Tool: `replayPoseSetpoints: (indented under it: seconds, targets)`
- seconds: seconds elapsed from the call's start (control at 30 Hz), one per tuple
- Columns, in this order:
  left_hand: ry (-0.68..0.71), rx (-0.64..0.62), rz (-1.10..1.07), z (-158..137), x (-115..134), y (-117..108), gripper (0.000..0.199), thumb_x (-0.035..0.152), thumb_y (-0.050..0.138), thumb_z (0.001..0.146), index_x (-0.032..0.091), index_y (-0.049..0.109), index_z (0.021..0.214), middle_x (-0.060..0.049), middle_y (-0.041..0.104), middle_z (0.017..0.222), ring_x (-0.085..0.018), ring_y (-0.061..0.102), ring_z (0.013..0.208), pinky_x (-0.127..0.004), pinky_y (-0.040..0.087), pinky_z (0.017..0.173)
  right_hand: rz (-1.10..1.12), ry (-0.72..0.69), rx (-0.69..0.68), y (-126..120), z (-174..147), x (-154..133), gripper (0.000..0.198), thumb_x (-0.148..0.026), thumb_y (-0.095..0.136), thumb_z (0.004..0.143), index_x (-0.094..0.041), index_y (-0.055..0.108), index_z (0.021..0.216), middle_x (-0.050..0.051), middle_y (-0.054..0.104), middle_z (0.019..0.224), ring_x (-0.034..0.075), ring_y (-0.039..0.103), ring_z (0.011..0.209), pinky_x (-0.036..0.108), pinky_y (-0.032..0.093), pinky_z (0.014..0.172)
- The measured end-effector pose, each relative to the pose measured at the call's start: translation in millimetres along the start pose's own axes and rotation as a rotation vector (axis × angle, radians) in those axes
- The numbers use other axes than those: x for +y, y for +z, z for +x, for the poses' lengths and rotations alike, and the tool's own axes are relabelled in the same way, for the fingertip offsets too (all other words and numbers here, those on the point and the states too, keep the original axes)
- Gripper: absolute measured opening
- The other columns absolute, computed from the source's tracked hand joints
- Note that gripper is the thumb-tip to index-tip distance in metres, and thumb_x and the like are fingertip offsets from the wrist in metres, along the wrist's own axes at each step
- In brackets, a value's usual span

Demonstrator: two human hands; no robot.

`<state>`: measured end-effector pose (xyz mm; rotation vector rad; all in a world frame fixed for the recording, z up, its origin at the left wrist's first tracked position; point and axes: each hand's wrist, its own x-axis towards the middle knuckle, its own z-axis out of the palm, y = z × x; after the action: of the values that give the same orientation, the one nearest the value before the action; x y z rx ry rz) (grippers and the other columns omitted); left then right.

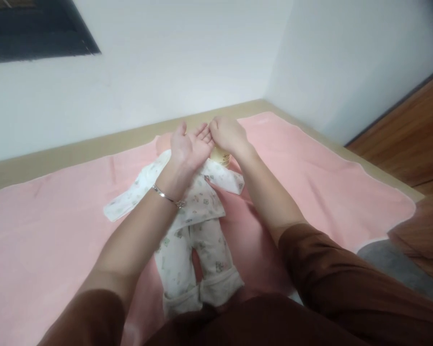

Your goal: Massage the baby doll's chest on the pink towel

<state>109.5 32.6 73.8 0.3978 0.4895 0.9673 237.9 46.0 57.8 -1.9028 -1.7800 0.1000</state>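
Note:
My left hand is turned palm up with its fingers stretched out, and no object shows on the palm. Against its fingertips my right hand is closed; what its fingers hold, if anything, is hidden. Just below the right hand a pale yellow container with dark print shows in part. Beneath both arms lies a small baby outfit: a white printed top with sleeves spread and matching trousers with turned-up cuffs. Behind my left hand, a rounded skin-toned shape at the collar is mostly covered.
A pink mat with a pale edge lies under the clothes, on a beige surface. White walls meet at the back corner. A dark-framed opening is upper left, and brown wood panelling stands at the right.

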Motion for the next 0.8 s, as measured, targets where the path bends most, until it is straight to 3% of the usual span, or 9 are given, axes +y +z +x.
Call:
replayPoseSetpoints:
  seconds: [0.23, 0.4, 0.63, 0.8]
  targets:
    - [-0.002, -0.009, -0.034, -7, 0, -3, 0.063, 0.051, 0.025, 0.104, 0.015, 0.031, 0.156, -0.015, 0.05, 0.152, -0.023, 0.046, 0.146, -0.038, 0.042, 0.119, 0.03, 0.017, -0.01, 4, 4, 5, 0.041, -0.032, 0.026, 0.098, -0.017, 0.064, 0.092, 0.016, 0.072, 0.105, 0.029, 0.067, 0.096, 0.039, 0.049, 0.086]
    - [-0.042, -0.002, -0.009, -17, 4, -18, 0.068, 0.05, 0.025, 0.103, 0.007, 0.029, 0.156, -0.018, 0.045, 0.156, -0.025, 0.046, 0.145, -0.034, 0.046, 0.115, 0.05, 0.003, 0.001, 3, 4, 12, 0.034, -0.029, 0.027, 0.095, -0.021, 0.055, 0.077, 0.01, 0.068, 0.086, 0.022, 0.058, 0.076, 0.033, 0.044, 0.074]
    - [-0.012, 0.06, -0.019, -58, 27, -41, 0.062, 0.045, 0.03, 0.103, 0.013, 0.031, 0.156, -0.018, 0.053, 0.15, -0.023, 0.052, 0.14, -0.033, 0.051, 0.111, 0.092, 0.026, 0.002, 0, 0, 9, 0.028, -0.025, 0.03, 0.092, -0.023, 0.036, 0.065, 0.0, 0.046, 0.065, 0.015, 0.034, 0.059, 0.03, 0.03, 0.062]
    - [0.006, 0.031, -0.039, -97, 52, -36, 0.057, 0.039, 0.023, 0.105, 0.018, 0.032, 0.157, -0.014, 0.057, 0.147, -0.024, 0.054, 0.138, -0.035, 0.055, 0.106, 0.17, 0.062, -0.028, 0, 1, 7, 0.024, -0.025, 0.032, 0.089, -0.024, 0.03, 0.064, -0.002, 0.038, 0.062, 0.015, 0.032, 0.06, 0.029, 0.03, 0.063]
